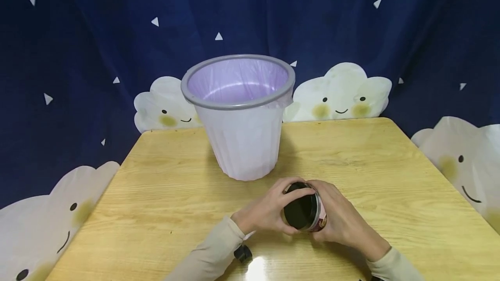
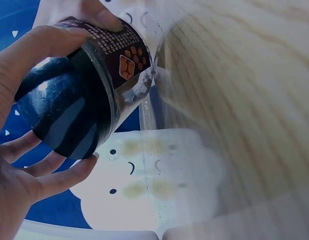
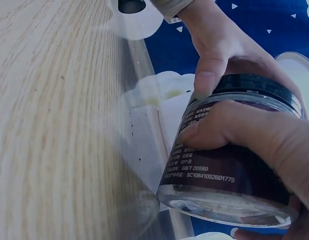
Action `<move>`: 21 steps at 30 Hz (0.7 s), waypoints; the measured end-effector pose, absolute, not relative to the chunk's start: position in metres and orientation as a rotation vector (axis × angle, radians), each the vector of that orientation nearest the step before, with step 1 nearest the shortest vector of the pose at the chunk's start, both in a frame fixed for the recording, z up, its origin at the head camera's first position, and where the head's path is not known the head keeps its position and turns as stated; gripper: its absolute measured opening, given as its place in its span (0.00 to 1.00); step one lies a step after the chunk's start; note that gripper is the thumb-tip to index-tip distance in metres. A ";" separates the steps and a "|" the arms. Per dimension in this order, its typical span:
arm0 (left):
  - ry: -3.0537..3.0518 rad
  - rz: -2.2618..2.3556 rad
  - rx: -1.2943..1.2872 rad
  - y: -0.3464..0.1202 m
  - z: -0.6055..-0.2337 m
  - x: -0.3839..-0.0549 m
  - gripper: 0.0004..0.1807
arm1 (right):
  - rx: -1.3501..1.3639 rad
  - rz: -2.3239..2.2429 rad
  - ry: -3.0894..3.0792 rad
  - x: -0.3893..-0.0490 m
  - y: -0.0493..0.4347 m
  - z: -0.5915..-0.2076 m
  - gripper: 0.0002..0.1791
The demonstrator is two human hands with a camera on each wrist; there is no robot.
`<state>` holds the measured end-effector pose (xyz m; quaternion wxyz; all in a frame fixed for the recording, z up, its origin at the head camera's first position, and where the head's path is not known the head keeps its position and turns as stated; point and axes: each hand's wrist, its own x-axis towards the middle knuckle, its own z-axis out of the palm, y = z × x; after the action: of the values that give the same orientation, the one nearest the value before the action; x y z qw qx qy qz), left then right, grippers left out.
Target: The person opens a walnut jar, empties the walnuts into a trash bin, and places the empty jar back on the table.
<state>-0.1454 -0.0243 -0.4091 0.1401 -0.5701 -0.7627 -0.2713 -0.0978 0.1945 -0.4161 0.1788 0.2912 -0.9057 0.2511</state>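
A clear jar [image 3: 229,200] with a black screw lid [image 1: 300,212] and a dark printed label [image 2: 127,55] is held between both hands above the front part of the table. It leans toward the person, and the edge of its base appears to touch the tabletop. My left hand [image 1: 271,209] grips the lid, thumb and fingers spread around its rim. Around the jar's body, over the label, wraps my right hand [image 1: 339,216]. In the right wrist view the jar's lower part looks see-through with crumbs or residue near the bottom.
Behind the hands, a white waste bin [image 1: 244,142] with a grey rim and a pale purple liner stands on the wooden table [image 1: 164,185]. A dark blue curtain [image 1: 117,34] with clouds hangs past the table's edges. A small black device [image 1: 243,253] sits by the left wrist.
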 end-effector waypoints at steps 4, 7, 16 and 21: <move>-2.225 -0.794 -1.635 -0.021 -0.409 -0.146 0.54 | 0.816 0.690 -2.555 -0.097 0.199 -0.416 0.64; -2.233 -0.768 -1.639 -0.019 -0.409 -0.146 0.55 | 0.811 0.681 -2.551 -0.097 0.201 -0.415 0.64; -2.266 -0.832 -1.630 -0.023 -0.406 -0.145 0.56 | 0.813 0.711 -2.553 -0.100 0.196 -0.415 0.62; -2.319 -0.828 -1.634 -0.028 -0.407 -0.143 0.59 | 0.828 0.714 -2.550 -0.098 0.193 -0.417 0.61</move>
<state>-0.1434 -0.0282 -0.4066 0.0929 -0.5504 -0.7813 -0.2791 -0.0980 0.1930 -0.4165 0.1828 0.2933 -0.9036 0.2530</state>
